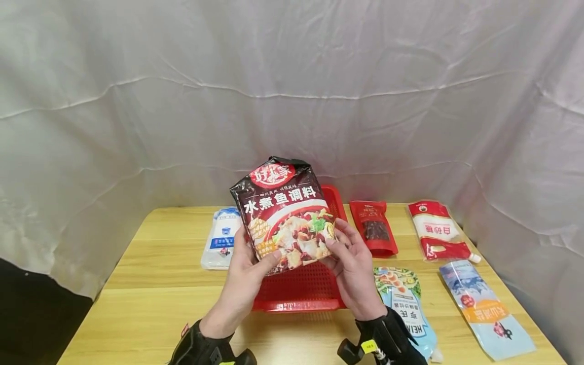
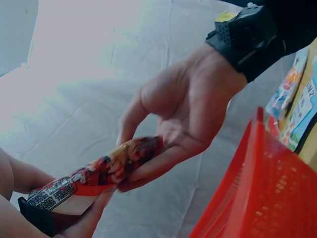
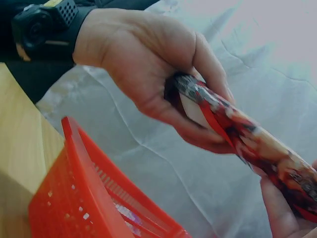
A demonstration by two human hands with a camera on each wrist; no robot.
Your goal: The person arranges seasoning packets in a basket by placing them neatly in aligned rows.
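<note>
Both hands hold up a dark seasoning packet with a fish-dish picture, above a red mesh basket on the wooden table. My left hand grips the packet's lower left edge, thumb on the front. My right hand pinches its lower right edge. The left wrist view shows the right hand pinching the packet edge-on beside the basket. In the right wrist view the left hand curls round the packet above the basket.
A white and blue pouch lies left of the basket. To its right lie a red pouch, a red and white bag, a spouted sauce pouch and a blue and orange pouch. White cloth hangs behind.
</note>
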